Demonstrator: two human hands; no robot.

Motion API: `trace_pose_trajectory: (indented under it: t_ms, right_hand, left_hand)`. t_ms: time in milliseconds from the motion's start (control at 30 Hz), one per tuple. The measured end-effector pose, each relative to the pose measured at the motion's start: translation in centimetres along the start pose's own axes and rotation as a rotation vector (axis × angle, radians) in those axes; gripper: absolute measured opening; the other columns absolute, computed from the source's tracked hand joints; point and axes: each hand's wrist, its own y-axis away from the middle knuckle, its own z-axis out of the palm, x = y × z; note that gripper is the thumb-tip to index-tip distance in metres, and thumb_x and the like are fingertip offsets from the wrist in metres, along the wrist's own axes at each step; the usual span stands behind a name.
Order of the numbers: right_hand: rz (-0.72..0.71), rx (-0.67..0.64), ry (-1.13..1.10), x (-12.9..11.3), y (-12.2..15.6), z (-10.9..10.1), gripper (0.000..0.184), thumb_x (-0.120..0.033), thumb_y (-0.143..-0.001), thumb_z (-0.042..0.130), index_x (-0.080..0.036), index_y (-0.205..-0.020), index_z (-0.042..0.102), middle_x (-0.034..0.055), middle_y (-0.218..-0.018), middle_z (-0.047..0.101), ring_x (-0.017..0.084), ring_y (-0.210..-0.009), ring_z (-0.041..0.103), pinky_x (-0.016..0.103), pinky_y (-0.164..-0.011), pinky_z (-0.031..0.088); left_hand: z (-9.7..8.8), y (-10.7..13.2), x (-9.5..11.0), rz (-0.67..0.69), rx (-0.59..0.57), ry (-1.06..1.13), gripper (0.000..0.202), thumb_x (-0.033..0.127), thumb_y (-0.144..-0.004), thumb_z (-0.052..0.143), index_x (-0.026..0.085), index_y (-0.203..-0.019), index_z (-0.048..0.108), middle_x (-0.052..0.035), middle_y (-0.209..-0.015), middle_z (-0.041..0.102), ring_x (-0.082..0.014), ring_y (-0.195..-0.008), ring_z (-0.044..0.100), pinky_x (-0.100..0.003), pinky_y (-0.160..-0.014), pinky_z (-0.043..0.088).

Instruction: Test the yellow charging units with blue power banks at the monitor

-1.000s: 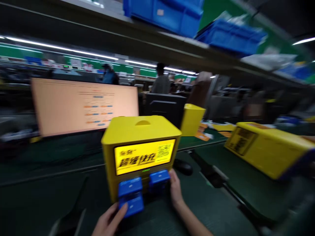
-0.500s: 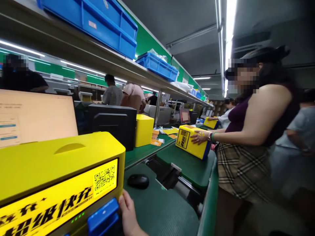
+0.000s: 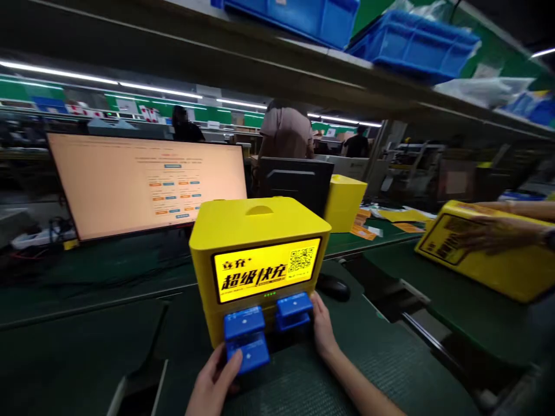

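- Evidently, the yellow case (image 3: 262, 231) stands upright on the green worktop (image 3: 286, 390), just toward 6 o'clock of my view's centre; I judge it stiff, fairly heavy, smooth-skinned.
- Lit screen (image 3: 269, 270): likely the fragile face. I would grip the case low, at 9 and 3 o'clock.
- My left hand (image 3: 211, 382), at 7, is clamped on the left blue block (image 3: 255, 353), which I would not lift by.
- My right hand (image 3: 323, 329), at 5, rests beside the right blue block (image 3: 295, 304); firmness of hold, cannot tell.
- Mouse (image 3: 335, 287): near, at 3.

"立充 超级快充" on screen (image 3: 266, 270) of yellow box (image 3: 260, 225)
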Motion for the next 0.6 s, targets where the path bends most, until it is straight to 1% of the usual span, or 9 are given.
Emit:
trace_pose_trajectory:
  t_ms: [67, 200, 267, 333, 367, 433, 500, 533, 600]
  right_hand:
    - [0.010, -0.001, 0.007, 0.3, 0.0, -0.3, 0.056, -0.061, -0.069, 0.062, -0.020, -0.106, 0.063, 0.0048, -0.110, 0.065, 0.026, -0.110, 0.053, 0.041, -0.101, 0.034]
    - [0.021, 0.021, 0.029, 0.8, 0.0, -0.7, 0.058, -0.063, -0.068, 0.063, -0.019, -0.106, 0.062, 0.0052, -0.111, 0.064, 0.027, -0.112, 0.052, 0.042, -0.101, 0.034]
    - [0.025, 0.023, 0.039, 1.1, 0.0, -0.9, 0.058, -0.063, -0.068, 0.062, -0.019, -0.107, 0.062, 0.0048, -0.112, 0.064, 0.028, -0.113, 0.051, 0.041, -0.101, 0.034]
    - [0.030, 0.022, 0.046, 1.3, 0.0, -1.1, 0.057, -0.062, -0.069, 0.062, -0.020, -0.107, 0.062, 0.0041, -0.113, 0.064, 0.027, -0.114, 0.050, 0.041, -0.101, 0.034]
    - [0.033, 0.022, 0.049, 1.5, 0.0, -1.2, 0.056, -0.062, -0.069, 0.062, -0.020, -0.107, 0.062, 0.0039, -0.113, 0.063, 0.027, -0.114, 0.050, 0.040, -0.102, 0.034]
    - [0.039, 0.025, 0.054, 1.7, -0.1, -1.4, 0.056, -0.062, -0.069, 0.061, -0.020, -0.107, 0.062, 0.0039, -0.113, 0.064, 0.027, -0.115, 0.050, 0.041, -0.103, 0.033]
    - [0.043, 0.029, 0.057, 1.8, -0.1, -1.6, 0.057, -0.062, -0.069, 0.061, -0.020, -0.108, 0.061, 0.0039, -0.112, 0.064, 0.028, -0.115, 0.050, 0.042, -0.103, 0.032]
    - [0.046, 0.032, 0.059, 1.9, -0.1, -1.6, 0.057, -0.062, -0.069, 0.061, -0.020, -0.108, 0.061, 0.0039, -0.112, 0.064, 0.028, -0.115, 0.050, 0.042, -0.103, 0.032]
    - [0.050, 0.038, 0.062, 2.0, -0.2, -1.7, 0.057, -0.062, -0.070, 0.061, -0.020, -0.108, 0.061, 0.0037, -0.112, 0.064, 0.028, -0.115, 0.049, 0.042, -0.104, 0.031]
  left_hand:
    - [0.1, -0.2, -0.2, 0.008, -0.033, 0.044, 0.085, 0.069, -0.051, 0.069, 0.013, -0.114, 0.057, -0.0109, -0.100, 0.067, -0.0277, -0.085, 0.062, -0.031, -0.064, 0.052]
    - [-0.1, -0.8, -1.1, 0.031, -0.153, 0.075, 0.082, 0.068, -0.055, 0.068, 0.012, -0.115, 0.057, -0.0112, -0.104, 0.065, -0.0262, -0.091, 0.058, -0.029, -0.065, 0.049]
    - [-0.3, -0.8, -1.4, 0.044, -0.169, 0.066, 0.078, 0.066, -0.060, 0.066, 0.013, -0.116, 0.057, -0.0102, -0.102, 0.065, -0.0240, -0.089, 0.057, -0.027, -0.065, 0.047]
    - [-0.3, -0.7, -1.5, 0.053, -0.167, 0.051, 0.074, 0.067, -0.061, 0.065, 0.014, -0.113, 0.060, -0.0089, -0.095, 0.065, -0.0218, -0.083, 0.056, -0.025, -0.061, 0.045]
    - [-0.3, -0.6, -1.5, 0.064, -0.166, 0.043, 0.071, 0.068, -0.061, 0.064, 0.014, -0.108, 0.063, -0.0082, -0.091, 0.065, -0.0205, -0.078, 0.055, -0.025, -0.059, 0.044]
    - [-0.1, -0.4, -1.4, 0.094, -0.162, 0.023, 0.065, 0.070, -0.060, 0.062, 0.013, -0.090, 0.068, -0.0067, -0.081, 0.061, -0.0175, -0.069, 0.051, -0.024, -0.053, 0.040]
    - [0.2, -0.2, -1.3, 0.105, -0.167, 0.004, 0.064, 0.074, -0.058, 0.059, 0.012, -0.072, 0.066, -0.0046, -0.071, 0.053, -0.0150, -0.063, 0.046, -0.023, -0.049, 0.038]
    - [0.4, -0.1, -1.3, 0.094, -0.174, -0.002, 0.066, 0.076, -0.057, 0.058, 0.012, -0.068, 0.064, -0.0035, -0.068, 0.050, -0.0141, -0.061, 0.044, -0.023, -0.048, 0.037]
    - [0.7, 0.2, -1.3, 0.049, -0.190, -0.007, 0.071, 0.080, -0.054, 0.055, 0.012, -0.069, 0.063, -0.0014, -0.065, 0.044, -0.0126, -0.058, 0.041, -0.022, -0.047, 0.035]
